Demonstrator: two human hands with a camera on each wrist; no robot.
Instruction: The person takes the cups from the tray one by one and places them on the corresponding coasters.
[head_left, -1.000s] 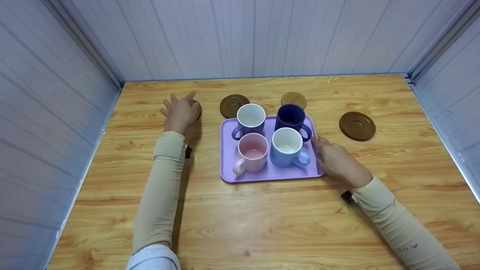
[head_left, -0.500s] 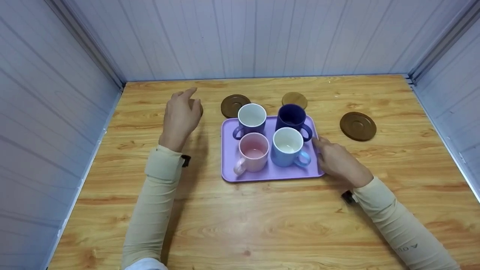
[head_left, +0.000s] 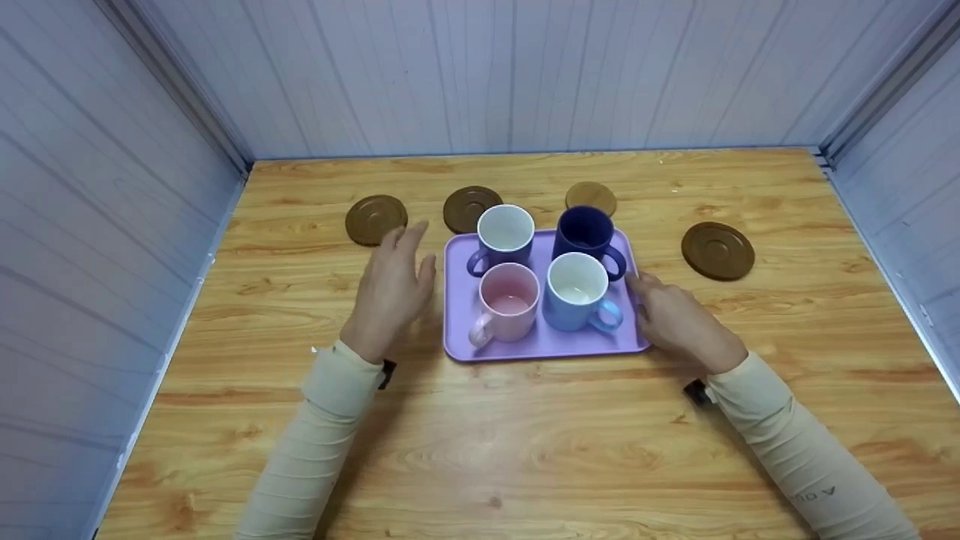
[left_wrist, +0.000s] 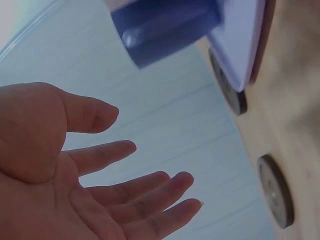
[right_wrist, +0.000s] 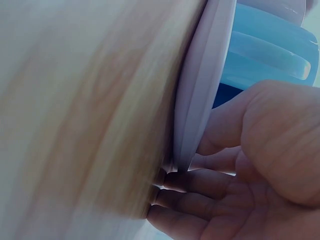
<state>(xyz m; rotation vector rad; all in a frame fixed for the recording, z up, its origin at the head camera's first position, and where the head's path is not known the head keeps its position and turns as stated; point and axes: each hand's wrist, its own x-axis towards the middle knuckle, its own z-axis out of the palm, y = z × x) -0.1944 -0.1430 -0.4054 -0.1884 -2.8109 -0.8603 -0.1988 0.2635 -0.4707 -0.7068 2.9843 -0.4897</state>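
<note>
A lilac tray (head_left: 555, 348) stands on the wooden table with several mugs on it. At its back are a navy mug with a white inside (head_left: 495, 259) and an all-navy mug (head_left: 581, 225); in front stand a pink mug (head_left: 510, 330) and a light blue mug (head_left: 566, 315). My right hand (head_left: 682, 322) holds the tray's right edge; in the right wrist view the thumb lies at the rim and the fingers curl at its underside. Left of the tray hovers my left hand (head_left: 390, 300), empty, fingers spread loosely in the left wrist view.
Behind my left hand lies a brown coaster (head_left: 376, 219). Another dark coaster (head_left: 469, 206) and a lighter wooden coaster (head_left: 591, 196) lie behind the tray, and one more brown coaster (head_left: 718, 250) is to its right. Pale panel walls (head_left: 480, 75) enclose the table's back and sides.
My left hand has let go of the far-left coaster, which now lies uncovered on the table, and has come back and right toward the tray. My right hand stays at the tray's edge.
</note>
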